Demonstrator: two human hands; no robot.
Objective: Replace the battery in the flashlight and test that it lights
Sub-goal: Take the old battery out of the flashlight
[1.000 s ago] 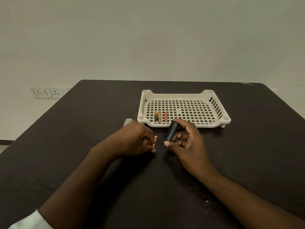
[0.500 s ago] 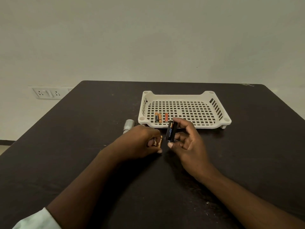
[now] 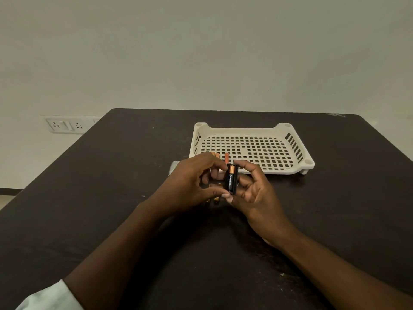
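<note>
Above the middle of the dark tabletop [image 3: 89,198], both hands are meeting. The right hand [image 3: 252,193] is gripping a black battery holder [image 3: 234,180] upright, while the left hand [image 3: 192,184] is pinching a Duracell battery [image 3: 230,178] against it with thumb and forefinger. Beneath the hands, two loose batteries [image 3: 215,199] are lying on the tabletop. Just beyond the left hand, a silver flashlight part [image 3: 173,166] is peeking out. Farther back, toward the far edge, a white perforated tray [image 3: 290,168] is holding a few more batteries [image 3: 226,156] in its near left corner.

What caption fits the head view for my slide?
Left hand and right hand seat a black-and-copper Duracell battery into a black cylindrical battery holder, before a cream perforated plastic tray.
</note>
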